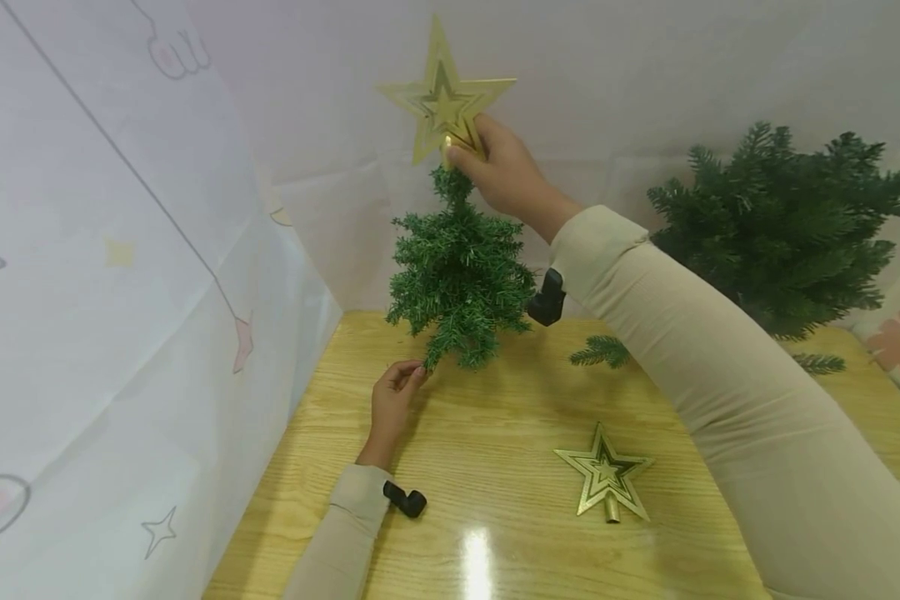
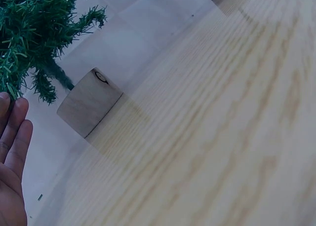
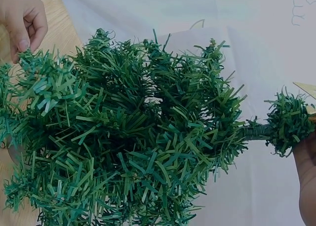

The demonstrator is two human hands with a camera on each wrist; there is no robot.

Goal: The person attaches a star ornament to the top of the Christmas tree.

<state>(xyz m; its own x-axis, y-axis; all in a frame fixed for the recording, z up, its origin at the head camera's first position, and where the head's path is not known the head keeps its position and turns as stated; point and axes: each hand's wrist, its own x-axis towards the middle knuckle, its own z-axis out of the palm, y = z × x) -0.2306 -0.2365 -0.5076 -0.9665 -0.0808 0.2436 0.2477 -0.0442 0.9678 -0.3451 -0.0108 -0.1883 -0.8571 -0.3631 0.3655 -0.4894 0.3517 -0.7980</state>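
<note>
A small green artificial Christmas tree [image 1: 461, 275] stands upright near the back of the table, on a round wooden base [image 2: 91, 102]. At its top my right hand [image 1: 513, 171] pinches a gold star tree topper [image 1: 442, 104] low down, between thumb and fingers. The star's lower end meets the treetop [image 3: 289, 122]; whether it sits over the tip is hidden. My left hand [image 1: 397, 396] pinches the tip of a low front branch between thumb and fingers. In the right wrist view that hand [image 3: 24, 23] shows at the upper left, touching the branch.
A second gold star topper [image 1: 606, 471] lies flat on the wooden table [image 1: 495, 467], front right. Behind my right sleeve stands a larger, darker green tree [image 1: 780, 225]. A white printed cloth [image 1: 120, 333] hangs along the left side and back.
</note>
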